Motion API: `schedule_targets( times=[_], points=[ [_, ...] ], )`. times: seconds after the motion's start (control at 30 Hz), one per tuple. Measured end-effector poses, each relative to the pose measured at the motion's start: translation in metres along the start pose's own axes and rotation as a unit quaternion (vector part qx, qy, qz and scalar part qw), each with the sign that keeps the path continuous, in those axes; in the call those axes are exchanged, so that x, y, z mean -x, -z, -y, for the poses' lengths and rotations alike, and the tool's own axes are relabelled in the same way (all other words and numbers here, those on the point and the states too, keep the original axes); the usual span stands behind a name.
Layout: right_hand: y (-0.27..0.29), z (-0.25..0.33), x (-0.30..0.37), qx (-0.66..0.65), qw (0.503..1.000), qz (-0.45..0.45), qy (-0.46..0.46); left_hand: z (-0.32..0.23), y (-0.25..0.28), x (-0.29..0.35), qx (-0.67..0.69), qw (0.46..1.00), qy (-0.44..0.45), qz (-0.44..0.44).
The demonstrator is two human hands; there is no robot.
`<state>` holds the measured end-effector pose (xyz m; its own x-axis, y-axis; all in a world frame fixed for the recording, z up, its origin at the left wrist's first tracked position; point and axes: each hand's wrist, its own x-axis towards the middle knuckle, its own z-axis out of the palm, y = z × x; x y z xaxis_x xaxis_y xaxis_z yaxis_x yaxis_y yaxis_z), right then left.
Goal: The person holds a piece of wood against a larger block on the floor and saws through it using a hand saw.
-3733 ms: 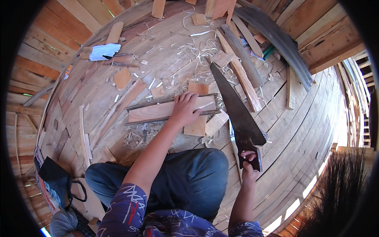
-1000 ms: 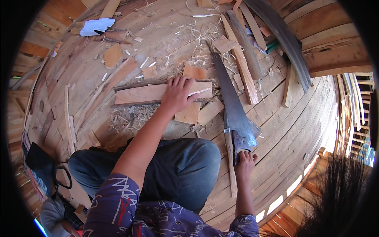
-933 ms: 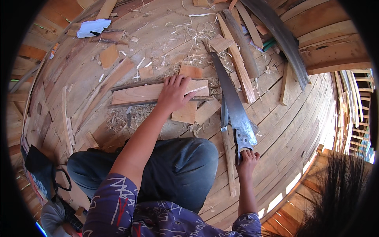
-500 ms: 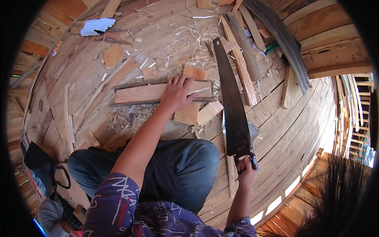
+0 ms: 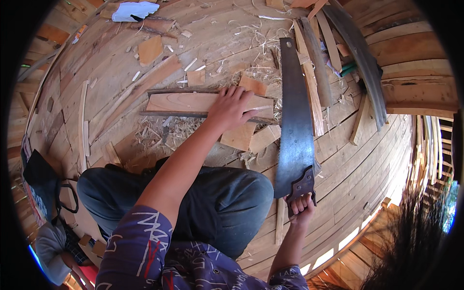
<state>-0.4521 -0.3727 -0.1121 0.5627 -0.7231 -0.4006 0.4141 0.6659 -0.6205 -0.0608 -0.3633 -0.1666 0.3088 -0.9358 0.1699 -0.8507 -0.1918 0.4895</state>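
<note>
My left hand [image 5: 229, 107] is closed over the right part of a short wooden board [image 5: 181, 103], fingers on the far side and thumb toward the near right corner. The board has dark bark-like edges and lies crosswise on wood scraps. In my right hand [image 5: 302, 209] is the dark handle of a handsaw [image 5: 296, 111]. Its long blade points away from me, with the toothed edge on the left, just right of the board's end. The broad side of the blade faces up and catches blue light. Whether blade and board touch, I cannot tell.
Square wood offcuts [image 5: 238, 135] and curled shavings [image 5: 157, 133] lie around the board. A long plank [image 5: 140, 101] rests at the left. Timber strips [image 5: 316, 72] and a dark curved slab [image 5: 360, 53] lie at the far right. Another person [image 5: 53, 251] is at the lower left.
The saw blade has turned, showing more of its broad face, and stands straighter. My left hand keeps its place on the board. The whole view has shifted slightly.
</note>
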Motion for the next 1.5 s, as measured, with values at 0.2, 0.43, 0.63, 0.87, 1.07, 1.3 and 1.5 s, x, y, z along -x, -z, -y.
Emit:
schedule_targets(
  times=[0.2, 0.43, 0.63, 0.87, 1.07, 1.3, 1.5],
  points=[
    [0.005, 0.000, -0.014, -0.044, 0.999, -0.002, 0.001, 0.002, -0.005, 0.001, -0.018, 1.000, -0.009, -0.017],
    [0.004, 0.009, -0.017, 0.069, 0.994, -0.080, -0.018, 0.002, -0.005, 0.002, -0.014, 1.000, -0.008, -0.017],
    [-0.001, 0.023, -0.014, 0.169, 0.981, -0.092, -0.006, 0.002, -0.004, 0.001, -0.019, 1.000, 0.003, -0.011],
    [-0.028, 0.020, -0.011, 0.294, 0.942, -0.149, 0.059, 0.002, -0.004, 0.000, -0.019, 1.000, -0.005, -0.004],
    [-0.054, 0.002, -0.002, 0.493, 0.851, -0.120, 0.139, 0.000, -0.003, 0.001, -0.033, 0.999, 0.002, -0.025],
    [-0.082, -0.001, -0.020, 0.592, 0.777, -0.082, 0.197, -0.001, -0.001, 0.000, -0.024, 1.000, 0.004, -0.003],
    [-0.085, -0.005, -0.028, 0.534, 0.834, -0.076, 0.117, -0.001, -0.001, 0.001, -0.031, 0.999, -0.004, -0.011]
  ],
)
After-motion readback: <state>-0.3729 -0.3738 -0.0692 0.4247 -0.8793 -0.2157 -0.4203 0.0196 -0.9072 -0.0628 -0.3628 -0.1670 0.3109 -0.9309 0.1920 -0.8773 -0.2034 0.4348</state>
